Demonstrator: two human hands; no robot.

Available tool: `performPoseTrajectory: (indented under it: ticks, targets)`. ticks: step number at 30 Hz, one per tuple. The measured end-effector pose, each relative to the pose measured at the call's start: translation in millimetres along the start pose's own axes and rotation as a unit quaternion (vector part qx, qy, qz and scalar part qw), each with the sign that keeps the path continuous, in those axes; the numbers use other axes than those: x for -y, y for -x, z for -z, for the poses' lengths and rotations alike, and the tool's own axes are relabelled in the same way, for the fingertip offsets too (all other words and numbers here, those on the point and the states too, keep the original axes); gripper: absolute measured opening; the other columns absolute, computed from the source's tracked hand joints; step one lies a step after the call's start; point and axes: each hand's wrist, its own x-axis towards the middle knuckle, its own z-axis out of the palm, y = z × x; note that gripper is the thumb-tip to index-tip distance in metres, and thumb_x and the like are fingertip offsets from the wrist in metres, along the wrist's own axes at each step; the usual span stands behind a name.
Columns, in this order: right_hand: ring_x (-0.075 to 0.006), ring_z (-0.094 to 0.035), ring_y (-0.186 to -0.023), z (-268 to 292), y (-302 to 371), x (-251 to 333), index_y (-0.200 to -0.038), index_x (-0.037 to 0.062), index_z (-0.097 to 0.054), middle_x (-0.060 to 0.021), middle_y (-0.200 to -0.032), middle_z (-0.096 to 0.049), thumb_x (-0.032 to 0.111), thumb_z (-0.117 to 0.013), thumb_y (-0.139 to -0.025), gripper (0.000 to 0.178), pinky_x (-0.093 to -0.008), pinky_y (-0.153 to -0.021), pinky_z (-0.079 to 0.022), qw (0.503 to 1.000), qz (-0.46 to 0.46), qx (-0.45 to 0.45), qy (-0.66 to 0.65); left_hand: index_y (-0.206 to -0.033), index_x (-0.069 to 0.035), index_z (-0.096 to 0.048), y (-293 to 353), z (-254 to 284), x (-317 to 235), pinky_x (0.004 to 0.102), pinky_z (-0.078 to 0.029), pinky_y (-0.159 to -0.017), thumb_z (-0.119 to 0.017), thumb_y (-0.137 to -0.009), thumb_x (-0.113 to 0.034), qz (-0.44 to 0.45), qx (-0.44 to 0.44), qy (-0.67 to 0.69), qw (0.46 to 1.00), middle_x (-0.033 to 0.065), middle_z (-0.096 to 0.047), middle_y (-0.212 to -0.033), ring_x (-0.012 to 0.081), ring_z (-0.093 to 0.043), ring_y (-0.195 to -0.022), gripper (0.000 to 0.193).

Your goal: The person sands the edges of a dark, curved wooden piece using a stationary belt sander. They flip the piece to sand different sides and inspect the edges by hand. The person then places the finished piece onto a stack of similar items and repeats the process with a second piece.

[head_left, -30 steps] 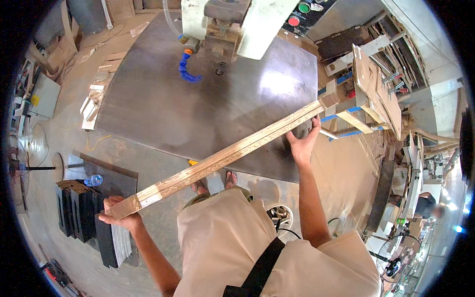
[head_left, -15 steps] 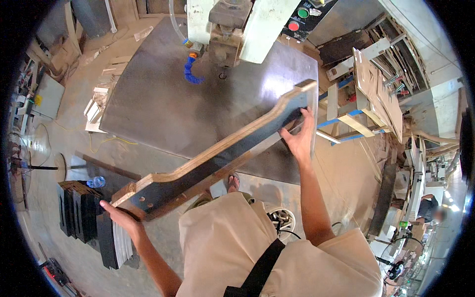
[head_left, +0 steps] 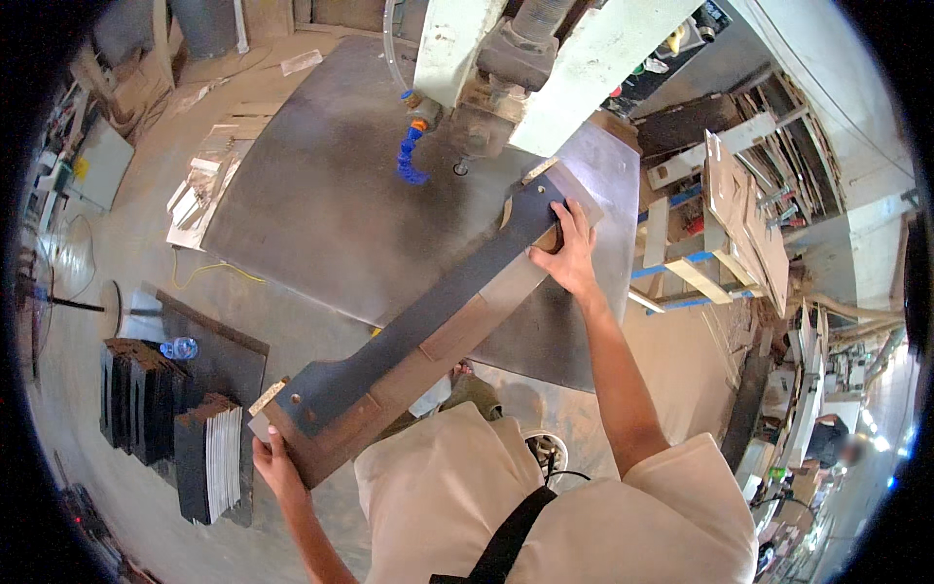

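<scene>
A long dark panel (head_left: 418, 307) with a cut-out edge lies dark face up on a longer brown wooden jig (head_left: 326, 448). Both slant from my lower left up onto the machine table (head_left: 321, 195). My left hand (head_left: 279, 469) grips the jig's near left end, thumb on top and fingers mostly underneath. At the far right end my right hand (head_left: 569, 255) is closed on the jig, its fingertips over the panel's edge. Just beyond that end a small round cutter (head_left: 460, 168) sits under the machine head (head_left: 516, 58). A blue jointed nozzle (head_left: 411, 161) bends beside it.
Stacks of black panels (head_left: 195, 467) stand on the floor at left, with a plastic bottle (head_left: 180, 347) behind them. A white bucket (head_left: 550, 448) is close to my right side. Right of the table stands a wooden rack (head_left: 744, 224) holding boards.
The jig and panel have been tipped from a slant, thick edge showing, to dark face up. My left hand has moved right and down; the far end has shifted left, nearer the cutter.
</scene>
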Motion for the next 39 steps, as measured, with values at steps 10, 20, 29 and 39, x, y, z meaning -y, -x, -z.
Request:
performPoseTrajectory:
  ticks: [10, 20, 29, 39]
  targets:
    - [-0.0398, -0.026, -0.155, -17, -46, 7, -0.147, 0.0146, -0.051, -0.0205, -0.164, -0.034, 0.041, -0.088, -0.064, 0.095, -0.0731, -0.119, -0.012, 0.997, 0.07, 0.028, -0.036, -0.159, -0.007, -0.042, 109, -53, -8, 0.0622, -0.026, -0.121, -0.075, -0.082, -0.069, -0.268, -0.088, -0.39, 0.876, 0.0266, -0.027, -0.167, 0.0496, -0.022, -0.154, 0.105]
    - [-0.0382, -0.027, -0.155, -40, -68, 7, -0.147, 0.0177, -0.049, -0.0169, -0.163, -0.035, 0.039, -0.088, -0.062, 0.096, -0.0728, -0.119, -0.008, 0.989, 0.133, 0.025, -0.064, -0.162, -0.014, -0.04, 145, -67, 13, 0.0696, -0.023, -0.119, -0.068, -0.071, -0.088, -0.246, -0.089, -0.507, 0.821, 0.0288, -0.025, -0.168, 0.0552, -0.015, -0.155, 0.12]
    - [-0.0375, -0.027, -0.155, -53, -92, 0, -0.148, 0.0167, -0.049, -0.0177, -0.163, -0.034, 0.044, -0.087, -0.062, 0.098, -0.0732, -0.119, -0.005, 0.985, 0.15, 0.036, -0.073, -0.161, -0.015, -0.043, 143, -82, 11, 0.0667, -0.021, -0.122, -0.069, -0.074, -0.085, -0.262, -0.087, -0.513, 0.813, 0.031, -0.024, -0.168, 0.0506, -0.018, -0.157, 0.115]
    - [-0.0381, -0.027, -0.154, -48, -105, -7, -0.147, 0.0151, -0.05, -0.0193, -0.161, -0.035, 0.042, -0.088, -0.062, 0.097, -0.0707, -0.12, -0.003, 0.983, 0.156, 0.036, -0.089, -0.16, -0.014, -0.044, 139, -104, -1, 0.0655, -0.021, -0.122, -0.076, -0.074, -0.077, -0.256, -0.084, -0.496, 0.826, 0.0298, -0.022, -0.169, 0.0497, -0.019, -0.157, 0.112]
